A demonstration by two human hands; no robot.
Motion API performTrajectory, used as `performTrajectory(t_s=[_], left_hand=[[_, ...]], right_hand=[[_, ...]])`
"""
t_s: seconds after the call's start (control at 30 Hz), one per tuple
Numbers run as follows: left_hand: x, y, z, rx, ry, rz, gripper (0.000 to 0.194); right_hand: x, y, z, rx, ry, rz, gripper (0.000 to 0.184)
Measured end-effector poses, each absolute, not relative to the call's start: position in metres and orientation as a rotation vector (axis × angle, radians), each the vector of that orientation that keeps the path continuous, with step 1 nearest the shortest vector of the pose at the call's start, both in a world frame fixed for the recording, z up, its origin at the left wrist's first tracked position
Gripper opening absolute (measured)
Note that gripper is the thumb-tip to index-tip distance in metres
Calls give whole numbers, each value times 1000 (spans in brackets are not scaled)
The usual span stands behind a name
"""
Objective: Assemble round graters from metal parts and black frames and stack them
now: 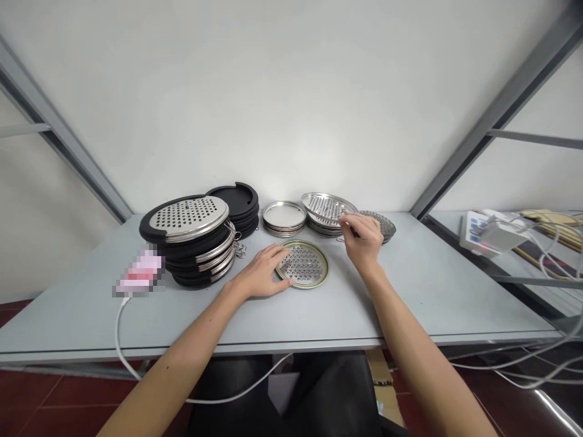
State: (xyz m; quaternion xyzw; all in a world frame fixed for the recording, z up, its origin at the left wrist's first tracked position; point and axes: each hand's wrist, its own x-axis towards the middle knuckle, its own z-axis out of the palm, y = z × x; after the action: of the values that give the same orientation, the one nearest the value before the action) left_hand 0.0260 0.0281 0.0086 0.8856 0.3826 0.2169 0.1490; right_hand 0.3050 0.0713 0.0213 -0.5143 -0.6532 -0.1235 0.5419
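A round perforated metal disc with a brass-coloured rim [306, 265] lies flat on the grey table [319, 315]. My left hand [264, 271] rests on the disc's left edge with fingers stretched out flat. My right hand [363, 238] hovers right of the disc with fingers pinched on the rim of a tilted perforated metal plate [327, 207], which lies on a stack of the same plates. Beside that stack are a pile of metal rings [284, 217] and a small pile of grater discs [383, 224].
A tall stack of black-rimmed assembled lids [191, 240] stands at the left, with black rings [237, 203] behind it. A blurred pink object [140, 274] with a white cable lies at the left. A side bench holds a white device [483, 233] and wires.
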Motion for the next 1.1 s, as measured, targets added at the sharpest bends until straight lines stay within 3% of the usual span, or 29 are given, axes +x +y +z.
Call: performTrajectory(t_s=[0.2, 0.4, 0.6, 0.8, 1.1], left_hand=[[29, 29, 15, 2445, 1204, 845, 77], [30, 34, 13, 2306, 1241, 1124, 101], [27, 35, 11, 2372, 1232, 1085, 105], [26, 38, 10, 2423, 1277, 1113, 100], [24, 37, 14, 2422, 1280, 1220, 82]], right_hand=[[289, 64, 26, -1047, -1352, 19, 25], [279, 68, 24, -948, -1228, 554, 37], [279, 68, 24, -987, -1205, 922, 43], [281, 68, 20, -1087, -1237, 898, 54], [284, 68, 12, -1261, -1542, 631, 41]])
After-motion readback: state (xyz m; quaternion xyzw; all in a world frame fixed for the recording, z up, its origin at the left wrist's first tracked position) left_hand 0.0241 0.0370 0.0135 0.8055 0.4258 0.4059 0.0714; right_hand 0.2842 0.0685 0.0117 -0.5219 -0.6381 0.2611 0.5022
